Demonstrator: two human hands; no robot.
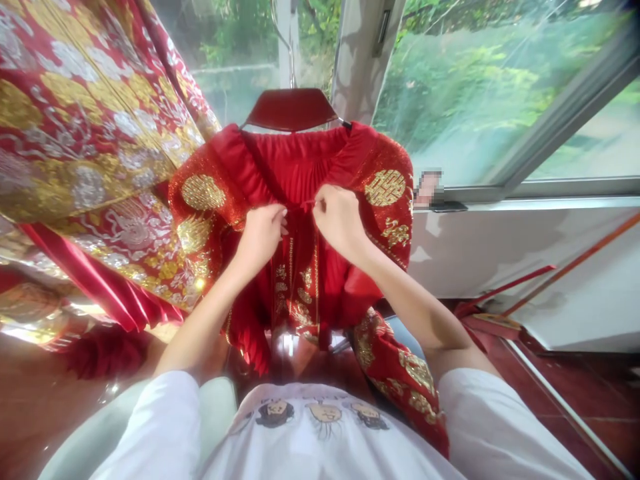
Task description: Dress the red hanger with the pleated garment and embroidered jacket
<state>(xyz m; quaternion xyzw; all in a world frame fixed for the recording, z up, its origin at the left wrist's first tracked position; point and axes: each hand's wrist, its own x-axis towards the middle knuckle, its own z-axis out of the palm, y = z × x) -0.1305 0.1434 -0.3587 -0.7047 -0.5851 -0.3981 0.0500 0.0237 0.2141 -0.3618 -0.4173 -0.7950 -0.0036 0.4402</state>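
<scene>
A red jacket (360, 267) with gold embroidery hangs in front of me, its front open and its pleated lining showing. It is on a hanger with a dark red top (293, 110). Just below the neckline, my left hand (263, 232) is closed in a pinch on the jacket's front edge. Across a small gap, my right hand (337, 215) has its fingers curled around a thin red tie (306, 205) at the opening. The fingertips partly hide what each hand grips. One embroidered sleeve (410, 373) hangs down beside my right arm.
On the left hangs a large red cloth (115, 120) covered in gold and silver embroidery. Windows (480, 100) stand behind the jacket, with a dark object (449, 207) on the sill. A red-handled dustpan (493, 323) and poles lean at the lower right. A pale chair (217, 400) is beneath me.
</scene>
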